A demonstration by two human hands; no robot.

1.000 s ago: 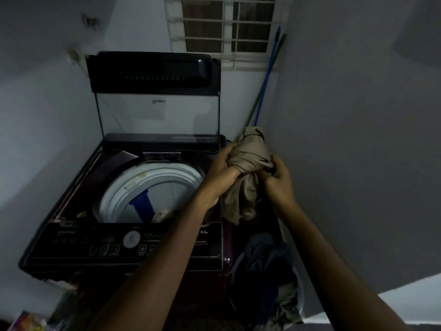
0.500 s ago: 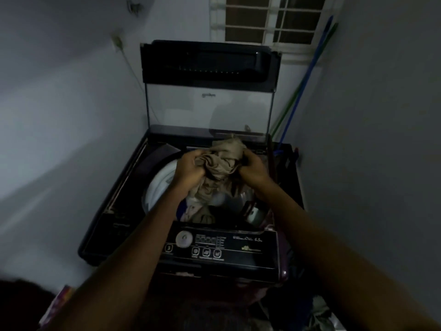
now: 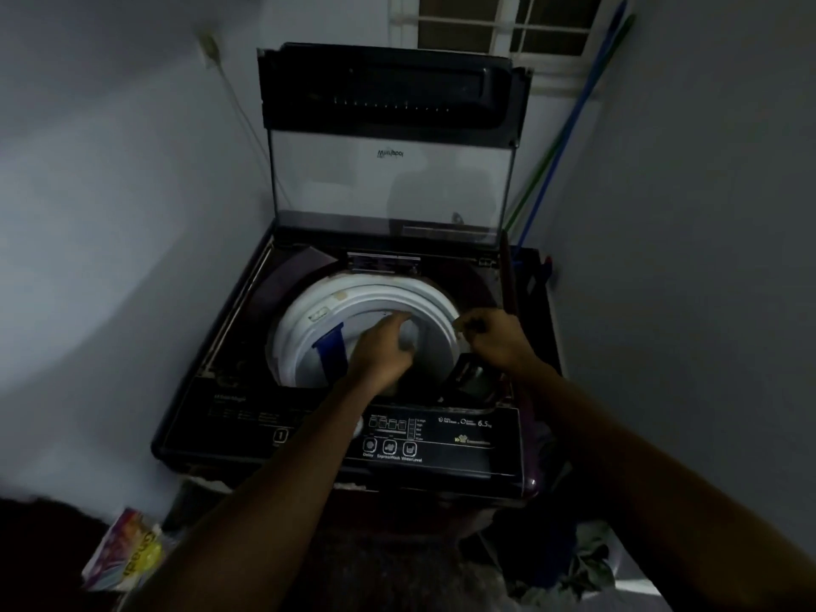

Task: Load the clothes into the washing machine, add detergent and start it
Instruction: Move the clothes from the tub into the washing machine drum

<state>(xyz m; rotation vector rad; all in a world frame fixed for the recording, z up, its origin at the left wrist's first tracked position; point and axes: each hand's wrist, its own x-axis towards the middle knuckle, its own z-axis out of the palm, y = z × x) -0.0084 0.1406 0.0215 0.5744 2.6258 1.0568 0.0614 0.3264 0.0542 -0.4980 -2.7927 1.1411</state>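
Grey walls [image 3: 110, 192] close in a dim corner, with a barred window [image 3: 499, 33] up at the back. Low on the left, a bright packet [image 3: 126, 552] lies on the floor; its writing is too blurry to read. Next comes the washing machine [image 3: 247, 399], dark and purple, with its lid [image 3: 393, 139] standing straight up. The see-through part of the lid shows the name "Whirlpool" upside down. On the front panel [image 3: 441, 439] small words say "Delay", "ExpressWash" and "WaterLevel" under three buttons, and "6.5 kg" sits further right.

Inside the top is a white round tub rim [image 3: 309, 320] with a blue piece [image 3: 331, 351] hanging on its left side. The left hand [image 3: 386, 346] reaches over the tub mouth with its fingers bent down; I cannot tell if it holds anything. The right hand [image 3: 494, 337] is just beside it, over the right edge of the rim, fingers curled in with nothing seen in them. No cloth shows in either hand, and the deep part of the tub is too dark to see into.

Blue and green poles [image 3: 569, 125] lean in the corner to the right. At the bottom right, a pile of clothes [image 3: 556, 563] waits beside the machine, well apart from both hands.
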